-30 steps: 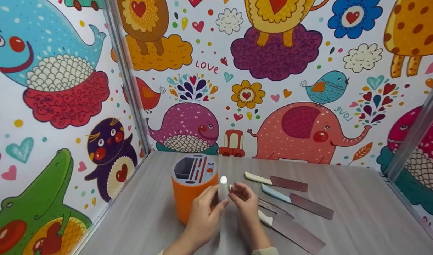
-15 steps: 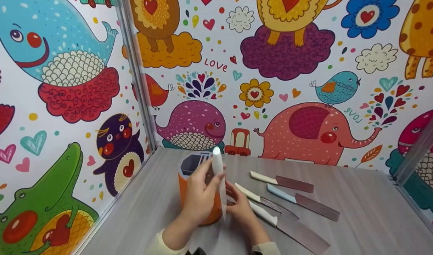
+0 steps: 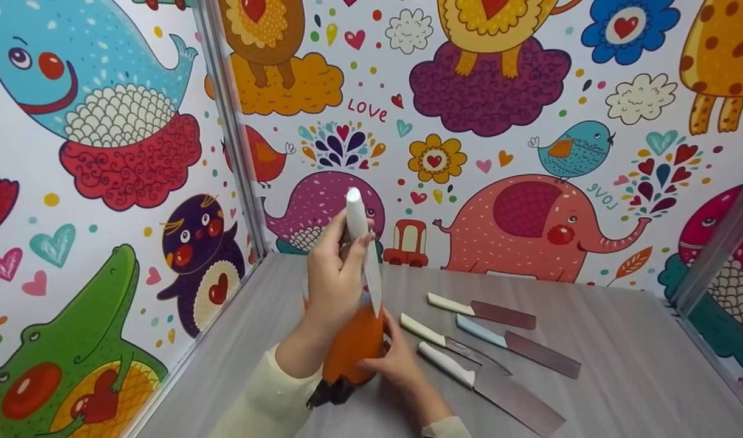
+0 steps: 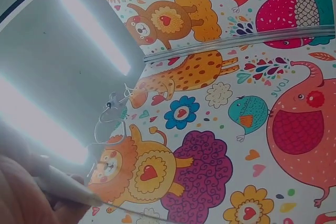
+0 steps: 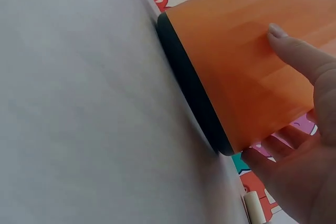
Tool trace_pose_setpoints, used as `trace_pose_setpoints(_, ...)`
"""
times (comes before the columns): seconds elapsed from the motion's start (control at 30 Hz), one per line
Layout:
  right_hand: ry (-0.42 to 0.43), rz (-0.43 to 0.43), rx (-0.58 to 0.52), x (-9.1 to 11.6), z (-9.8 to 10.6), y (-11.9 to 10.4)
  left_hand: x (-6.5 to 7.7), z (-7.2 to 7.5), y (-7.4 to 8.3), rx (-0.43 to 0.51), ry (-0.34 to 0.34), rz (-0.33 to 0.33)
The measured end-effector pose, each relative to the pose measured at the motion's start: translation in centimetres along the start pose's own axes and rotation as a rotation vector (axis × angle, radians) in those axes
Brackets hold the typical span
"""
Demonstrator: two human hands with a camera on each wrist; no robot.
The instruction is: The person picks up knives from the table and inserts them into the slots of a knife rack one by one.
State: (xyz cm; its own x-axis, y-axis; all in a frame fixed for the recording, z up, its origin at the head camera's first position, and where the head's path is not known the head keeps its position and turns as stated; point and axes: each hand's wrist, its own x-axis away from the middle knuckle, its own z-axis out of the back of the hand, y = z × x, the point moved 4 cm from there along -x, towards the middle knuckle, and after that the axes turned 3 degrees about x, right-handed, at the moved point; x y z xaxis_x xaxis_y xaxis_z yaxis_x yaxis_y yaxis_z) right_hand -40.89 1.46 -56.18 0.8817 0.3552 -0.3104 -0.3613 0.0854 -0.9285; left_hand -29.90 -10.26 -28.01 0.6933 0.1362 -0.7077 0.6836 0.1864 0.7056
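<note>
Left hand (image 3: 335,277) up high, fingers curled, thumb closed in a grip. Left wrist (image 3: 300,351) bare; cream left sleeve (image 3: 265,392) covers forearm, slanting up-right. Right hand (image 3: 399,364) lower, thumb stretched out well apart from lightly bent fingers. Right forearm angles up-left, only right cuff (image 3: 447,428) showing at bottom edge. Left wrist view: hand blurry, cropped in lower left corner.

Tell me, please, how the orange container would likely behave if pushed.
The orange container is probably stiff: its wall shows no dent beside the right hand. It would likely slide rather than roll, as it stands on its dark base. Its smooth surface may feel slippery.
</note>
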Motion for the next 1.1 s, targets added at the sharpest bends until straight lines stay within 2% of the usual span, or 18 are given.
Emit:
trace_pose_setpoints(0.17, -0.001, 0.002, -0.004, 0.1, 0.0, -0.1, -0.8, 0.7, 1.1, 0.004, 0.076, -0.084)
trace_pose_setpoints(0.33, 0.002, 0.005, 0.001, 0.0, 0.0, -0.1, -1.5, 1.7, 0.5, -0.010, 0.142, -0.115)
trace_pose_setpoints(0.5, -0.005, -0.020, 0.001, 0.1, -0.2, 0.1, -1.9, 2.6, -0.9, 0.003, 0.186, -0.071)
trace_pose_setpoints(0.6, -0.011, -0.033, -0.009, 0.3, -0.3, 0.2, -2.1, 2.9, -1.9, 0.017, 0.189, -0.036)
trace_pose_setpoints(0.87, -0.007, -0.022, -0.008, 0.3, -0.2, 0.2, -2.3, 2.5, -4.2, -0.002, 0.155, 0.020)
trace_pose_setpoints(1.1, -0.005, -0.029, -0.009, 0.1, -0.3, 0.2, -2.4, 2.1, -6.5, 0.006, 0.108, 0.128)
